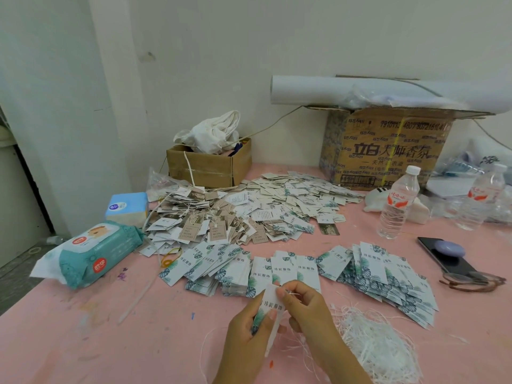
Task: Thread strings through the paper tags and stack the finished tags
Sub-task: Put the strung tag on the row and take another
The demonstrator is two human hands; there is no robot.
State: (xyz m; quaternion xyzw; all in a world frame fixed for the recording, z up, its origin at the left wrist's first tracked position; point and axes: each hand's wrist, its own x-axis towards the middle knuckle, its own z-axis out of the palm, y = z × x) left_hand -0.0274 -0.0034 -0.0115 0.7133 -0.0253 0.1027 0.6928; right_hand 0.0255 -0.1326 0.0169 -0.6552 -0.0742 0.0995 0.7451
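Note:
My left hand (246, 325) grips a white paper tag (270, 306) with a green leaf print, held upright near the table's front edge. My right hand (304, 303) pinches a thin white string (293, 294) at the tag's top end. A loose heap of white strings (379, 347) lies just right of my right hand. Fanned rows of the same leaf-print tags (285, 270) lie on the pink table (138, 342) right behind my hands, stretching left and right. A big pile of strung tags (238, 214) covers the middle of the table.
A wet-wipe pack (91, 253) and tissue pack (127, 207) sit at left. A small open carton (207, 167) and a large printed carton (385, 151) stand at the back wall. Two water bottles (396, 203), a phone (448, 259) and glasses (471, 279) lie at right.

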